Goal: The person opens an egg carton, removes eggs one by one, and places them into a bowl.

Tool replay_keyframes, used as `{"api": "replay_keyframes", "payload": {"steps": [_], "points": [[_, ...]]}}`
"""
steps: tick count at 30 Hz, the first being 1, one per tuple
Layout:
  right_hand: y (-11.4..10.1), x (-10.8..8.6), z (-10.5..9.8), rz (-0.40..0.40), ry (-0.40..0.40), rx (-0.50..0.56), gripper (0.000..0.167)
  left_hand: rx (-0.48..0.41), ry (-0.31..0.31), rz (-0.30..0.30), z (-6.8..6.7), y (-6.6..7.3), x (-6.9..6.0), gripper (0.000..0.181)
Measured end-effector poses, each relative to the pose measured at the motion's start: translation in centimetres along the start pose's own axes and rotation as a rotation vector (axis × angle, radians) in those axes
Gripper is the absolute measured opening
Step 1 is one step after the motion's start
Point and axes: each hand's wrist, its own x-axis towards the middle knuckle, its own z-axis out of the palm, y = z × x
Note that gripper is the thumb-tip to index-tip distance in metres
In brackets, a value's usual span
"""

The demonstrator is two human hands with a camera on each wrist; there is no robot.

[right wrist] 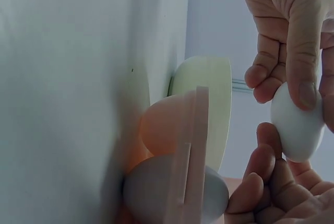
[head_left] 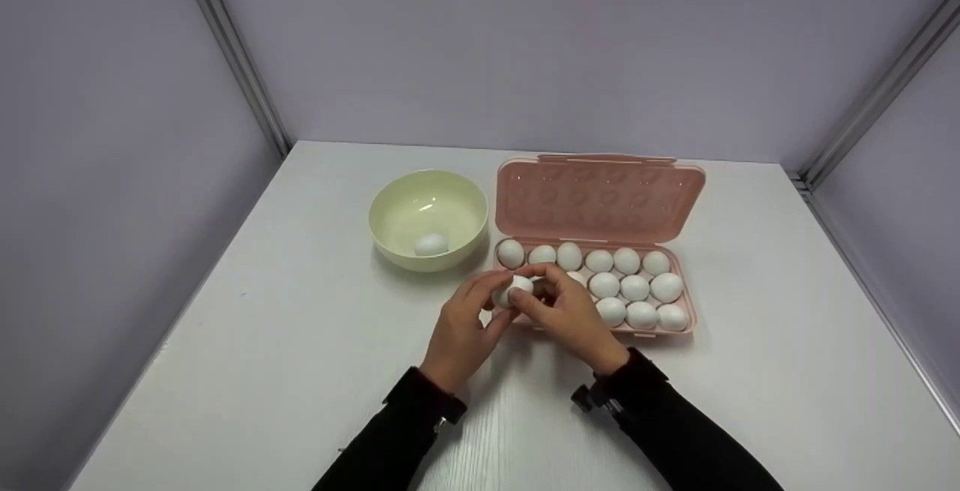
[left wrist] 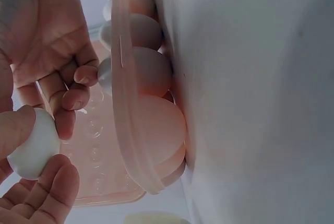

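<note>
A white egg [head_left: 519,290] is held between both hands over the carton's near left corner. My left hand [head_left: 459,332] grips it from the left and my right hand [head_left: 568,315] from the right, thumb on its face. The left wrist view shows the egg [left wrist: 35,145] between my right hand [left wrist: 49,41], above in the frame, and my left fingers [left wrist: 57,190], below. In the right wrist view my left hand [right wrist: 292,31] is above the egg [right wrist: 296,125] and my right hand [right wrist: 292,198] below. The hands partly hide the carton's left end.
An opened pink carton [head_left: 688,303] holds several white eggs, with its lid [head_left: 592,202] raised at the back. Left of it stands a pale green bowl [head_left: 390,214] with one white egg [head_left: 431,244] inside. Walls enclose the white table [head_left: 300,288] behind and on both sides.
</note>
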Motion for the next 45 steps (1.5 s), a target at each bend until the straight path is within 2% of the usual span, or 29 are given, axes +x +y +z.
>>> {"api": "replay_keyframes", "payload": {"steps": [6, 12, 16, 19, 22, 27, 33, 36, 40, 45], "points": [[-0.2, 0.1, -0.3, -0.022, 0.004, -0.004, 0.033, 0.009, 0.025, 0.0, -0.9, -0.1, 0.5, 0.041], [-0.3, 0.1, -0.8, -0.01, 0.038, -0.021, 0.03, 0.035, 0.077, -0.072, -3.9, -1.3, 2.8, 0.043], [-0.1, 0.1, -1.2, -0.003, 0.051, -0.032, 0.028, 0.062, 0.069, -0.158, -5.9, -3.2, 5.0, 0.042], [0.2, 0.2, -1.3, -0.002, 0.041, -0.017, 0.029, 0.079, 0.035, -0.264, -7.0, -5.1, 6.4, 0.042], [0.4, 0.3, -1.4, -0.004, 0.036, -0.023, 0.03, 0.102, -0.001, -0.36, -7.6, -6.8, 7.2, 0.042], [0.7, 0.5, -1.4, -0.001, 0.036, -0.035, 0.03, 0.139, -0.084, -0.458, -7.5, -8.9, 8.0, 0.041], [0.6, 0.3, -1.4, 0.017, 0.046, -0.031, 0.028, 0.187, -0.169, -0.551, -7.1, -10.3, 8.5, 0.042], [0.6, 0.3, -1.4, 0.024, 0.049, -0.022, 0.027, 0.198, -0.184, -0.572, -6.8, -10.5, 8.7, 0.044], [0.7, 0.3, -1.5, 0.024, 0.055, -0.022, 0.027, 0.205, -0.191, -0.57, -6.4, -10.8, 9.0, 0.044], [0.7, 0.1, -1.6, 0.016, 0.054, -0.018, 0.026, 0.277, -0.214, -0.601, -6.2, -11.3, 9.3, 0.045]]}}
